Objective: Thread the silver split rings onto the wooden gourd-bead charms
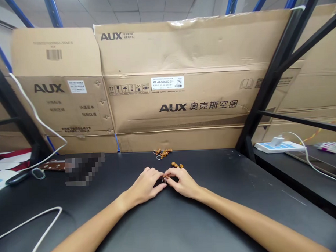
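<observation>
My left hand [148, 183] and my right hand [183, 182] meet over the middle of the black table. Between their fingertips is a small metal key ring [164, 180], pinched from both sides, with a brownish bit at its top. My fingers partly cover it. Just behind my right hand lie yellow-brown wooden beads [175, 164]; whether they hang from the held ring I cannot tell. Farther back, near the cardboard, rests a small pile of beaded keychains [165, 153] with metal rings.
Large cardboard sheets [183, 88] stand along the table's back edge. Black metal posts [265, 82] rise at the sides. Glasses [39, 173] and a white cable [47, 218] lie at left. A white power strip [279, 147] sits on the right-hand table.
</observation>
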`<state>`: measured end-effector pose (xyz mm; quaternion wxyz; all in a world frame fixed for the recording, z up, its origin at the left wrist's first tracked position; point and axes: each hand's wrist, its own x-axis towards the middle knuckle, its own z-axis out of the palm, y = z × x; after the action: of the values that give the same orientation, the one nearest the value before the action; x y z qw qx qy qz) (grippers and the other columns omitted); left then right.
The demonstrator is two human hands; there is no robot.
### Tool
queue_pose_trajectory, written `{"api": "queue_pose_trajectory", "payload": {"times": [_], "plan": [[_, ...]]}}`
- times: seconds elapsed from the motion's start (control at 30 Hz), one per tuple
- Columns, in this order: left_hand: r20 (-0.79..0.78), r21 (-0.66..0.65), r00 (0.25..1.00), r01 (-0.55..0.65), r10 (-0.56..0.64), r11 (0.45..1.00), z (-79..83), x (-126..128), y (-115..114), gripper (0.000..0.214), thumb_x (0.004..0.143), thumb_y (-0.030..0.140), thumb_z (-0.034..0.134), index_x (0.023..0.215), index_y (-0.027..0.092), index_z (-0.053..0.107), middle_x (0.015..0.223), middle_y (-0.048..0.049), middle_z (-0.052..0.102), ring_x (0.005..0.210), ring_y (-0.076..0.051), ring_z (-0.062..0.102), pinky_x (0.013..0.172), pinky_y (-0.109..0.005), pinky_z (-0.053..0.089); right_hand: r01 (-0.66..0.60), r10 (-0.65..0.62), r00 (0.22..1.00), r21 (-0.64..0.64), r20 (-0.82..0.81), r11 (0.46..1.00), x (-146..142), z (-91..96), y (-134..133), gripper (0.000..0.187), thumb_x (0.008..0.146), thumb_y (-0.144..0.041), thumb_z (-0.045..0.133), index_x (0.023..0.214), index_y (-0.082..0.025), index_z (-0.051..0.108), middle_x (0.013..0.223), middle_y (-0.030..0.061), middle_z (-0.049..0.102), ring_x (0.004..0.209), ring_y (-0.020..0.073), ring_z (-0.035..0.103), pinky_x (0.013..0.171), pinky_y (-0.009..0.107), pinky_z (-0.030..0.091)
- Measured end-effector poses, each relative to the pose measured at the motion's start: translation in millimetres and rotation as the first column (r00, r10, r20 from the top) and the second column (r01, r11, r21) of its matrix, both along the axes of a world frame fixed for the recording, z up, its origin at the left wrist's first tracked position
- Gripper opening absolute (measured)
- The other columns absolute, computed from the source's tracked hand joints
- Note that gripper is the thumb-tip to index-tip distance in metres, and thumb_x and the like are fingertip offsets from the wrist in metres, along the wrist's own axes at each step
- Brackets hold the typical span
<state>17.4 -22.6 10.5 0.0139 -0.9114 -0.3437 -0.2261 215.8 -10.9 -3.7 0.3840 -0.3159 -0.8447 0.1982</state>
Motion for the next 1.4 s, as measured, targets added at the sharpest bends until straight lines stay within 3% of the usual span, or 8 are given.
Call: {"api": "queue_pose_trajectory", "payload": {"times": [0.2,0.4,0.57,0.73,0.9,1.03,1.2,1.4], "plan": [[0.014,0.022,0.998,-0.066,0.065,0.998,1.2,1.0,-1.0,0.02,0.092,0.033,0.046,0.094,0.019,0.06,0.089,-0.0059,0.064,0.081,-0.02,0.057,0.078,-0.036,0.039,0.032,-0.039,0.998,0.122,0.051,0.992,0.9,1.3,-2.3,0.012,0.087,-0.019,0.05,0.086,-0.02,0.062,0.079,0.0029,0.066,0.074,0.0164,0.059,0.074,0.03,0.046],[0.083,-0.018,0.996,-0.038,0.039,0.999,-2.1,0.0,1.1,0.042,0.088,0.039,0.054,0.125,0.021,0.046,0.11,-0.0072,0.061,0.095,-0.022,0.056,0.084,-0.036,0.041,0.056,-0.057,0.998,0.1,0.005,0.993,0.8,1.5,-2.5,0.012,0.087,-0.019,0.05,0.084,-0.02,0.062,0.079,0.0025,0.066,0.075,0.0164,0.059,0.073,0.029,0.045],[0.043,0.041,0.999,-0.023,0.021,0.999,-0.8,1.9,0.3,0.02,0.092,0.031,0.05,0.108,0.021,0.056,0.098,-0.0046,0.064,0.085,-0.02,0.058,0.079,-0.035,0.04,0.038,-0.036,0.999,0.061,-0.025,0.997,0.9,0.8,-0.5,0.012,0.087,-0.019,0.052,0.086,-0.021,0.063,0.081,0.0013,0.068,0.075,0.0156,0.06,0.074,0.028,0.045],[0.058,0.024,0.997,-0.053,0.051,0.998,0.1,2.6,-1.5,0.02,0.093,0.034,0.047,0.102,0.021,0.058,0.092,-0.0046,0.065,0.082,-0.02,0.057,0.078,-0.034,0.04,0.034,-0.033,0.999,0.059,-0.013,0.998,1.2,1.2,-1.0,0.012,0.087,-0.019,0.052,0.086,-0.021,0.063,0.08,0.0012,0.067,0.075,0.0154,0.06,0.073,0.028,0.045],[0.084,0.016,0.996,-0.027,0.026,1.0,-1.5,1.3,0.2,0.033,0.087,0.036,0.057,0.114,0.019,0.052,0.102,-0.0055,0.063,0.087,-0.021,0.056,0.079,-0.034,0.04,0.043,-0.043,0.999,0.038,-0.01,0.998,1.1,1.8,-1.1,0.011,0.087,-0.02,0.052,0.086,-0.021,0.064,0.081,0.0009,0.068,0.075,0.0155,0.06,0.074,0.028,0.045],[0.061,0.033,0.998,-0.017,0.015,0.999,-1.1,2.5,0.8,0.017,0.089,0.032,0.054,0.102,0.02,0.057,0.092,-0.003,0.064,0.08,-0.019,0.056,0.076,-0.033,0.039,0.037,-0.037,0.999,0.025,-0.009,0.999,1.5,1.5,-0.7,0.013,0.088,-0.022,0.051,0.087,-0.021,0.064,0.08,0.0008,0.067,0.074,0.0151,0.06,0.073,0.027,0.045],[0.07,0.028,0.995,-0.074,0.072,0.997,-0.6,3.4,0.1,0.019,0.091,0.036,0.05,0.094,0.019,0.06,0.086,-0.0031,0.064,0.08,-0.019,0.056,0.076,-0.034,0.039,0.042,-0.042,0.999,0.05,-0.007,0.998,1.6,1.5,-1.3,0.012,0.087,-0.02,0.052,0.085,-0.021,0.064,0.079,0.0014,0.066,0.075,0.0155,0.059,0.073,0.028,0.045],[0.081,0.022,0.997,-0.015,0.013,1.0,-1.2,1.3,1.0,0.032,0.089,0.037,0.054,0.116,0.02,0.052,0.101,-0.0051,0.063,0.086,-0.02,0.056,0.079,-0.034,0.041,0.061,-0.061,0.998,0.031,-0.013,0.998,1.4,1.7,-0.3,0.012,0.088,-0.021,0.052,0.085,-0.021,0.064,0.079,0.0003,0.067,0.073,0.0151,0.059,0.072,0.028,0.045]]}}
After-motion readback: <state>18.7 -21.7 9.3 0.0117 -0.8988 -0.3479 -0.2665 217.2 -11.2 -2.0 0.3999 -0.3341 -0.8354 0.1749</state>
